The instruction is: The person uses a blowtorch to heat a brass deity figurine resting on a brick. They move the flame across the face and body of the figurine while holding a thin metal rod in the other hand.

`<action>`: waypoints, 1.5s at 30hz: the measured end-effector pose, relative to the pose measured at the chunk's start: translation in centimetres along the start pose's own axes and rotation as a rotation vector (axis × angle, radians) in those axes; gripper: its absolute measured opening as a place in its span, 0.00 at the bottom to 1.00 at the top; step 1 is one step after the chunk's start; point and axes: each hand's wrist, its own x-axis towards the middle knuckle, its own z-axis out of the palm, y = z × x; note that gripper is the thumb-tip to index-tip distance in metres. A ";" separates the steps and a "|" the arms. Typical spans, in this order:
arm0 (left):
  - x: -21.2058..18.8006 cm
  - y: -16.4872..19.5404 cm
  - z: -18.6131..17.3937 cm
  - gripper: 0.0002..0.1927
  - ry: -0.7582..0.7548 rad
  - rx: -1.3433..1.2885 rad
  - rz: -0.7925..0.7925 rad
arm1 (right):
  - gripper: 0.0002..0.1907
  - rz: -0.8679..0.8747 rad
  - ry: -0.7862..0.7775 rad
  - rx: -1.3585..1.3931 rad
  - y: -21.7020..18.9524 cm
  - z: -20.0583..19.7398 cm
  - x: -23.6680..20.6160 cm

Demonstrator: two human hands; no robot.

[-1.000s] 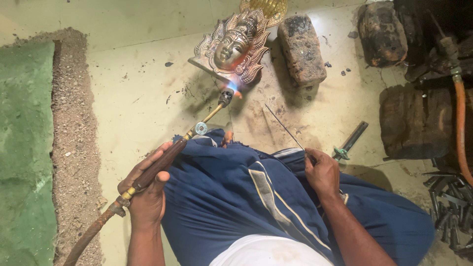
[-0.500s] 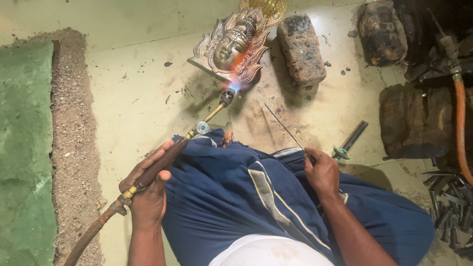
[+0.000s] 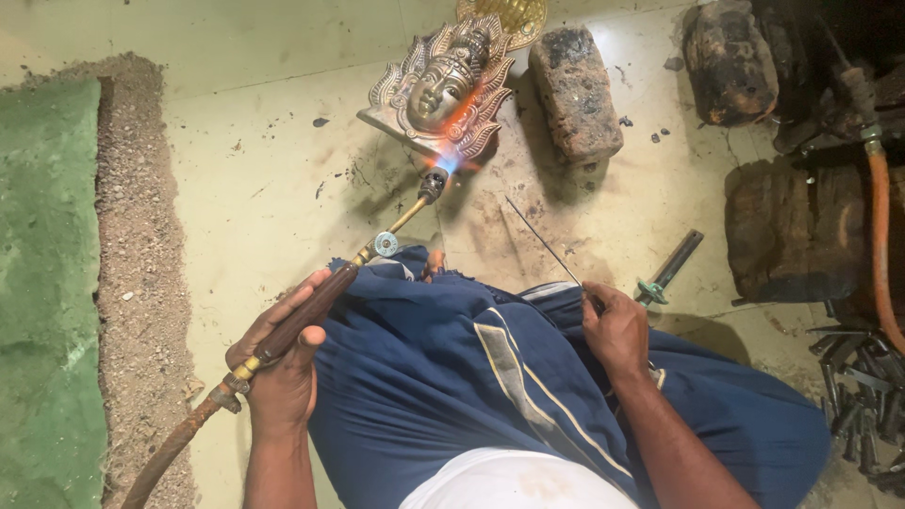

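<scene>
My left hand (image 3: pixel 281 363) grips the dark wooden handle of a gas torch (image 3: pixel 377 247), whose brass tube runs up and right to a lit nozzle. Its blue and orange flame (image 3: pixel 452 155) plays on the lower edge of a brass face mask (image 3: pixel 441 87) that leans on the pale floor. My right hand (image 3: pixel 617 325) rests on my blue-clad knee and pinches a thin metal rod (image 3: pixel 539 240) that points up and left toward the mask, its tip apart from it.
A dark scorched brick (image 3: pixel 575 90) stands right of the mask, with more charred blocks (image 3: pixel 797 231) at right. An orange hose (image 3: pixel 881 245) runs down the right edge. A small metal tool (image 3: pixel 667 271) lies by my knee. Green matting (image 3: pixel 47 283) lies left.
The torch flame has stayed on the mask's lower edge, with its orange glow shifting slightly. Both hands hold about the same places.
</scene>
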 end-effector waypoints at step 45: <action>0.0 0.1 0.2 0.26 -0.016 -0.036 0.018 | 0.14 -0.025 0.017 0.005 0.4 0.0 -0.1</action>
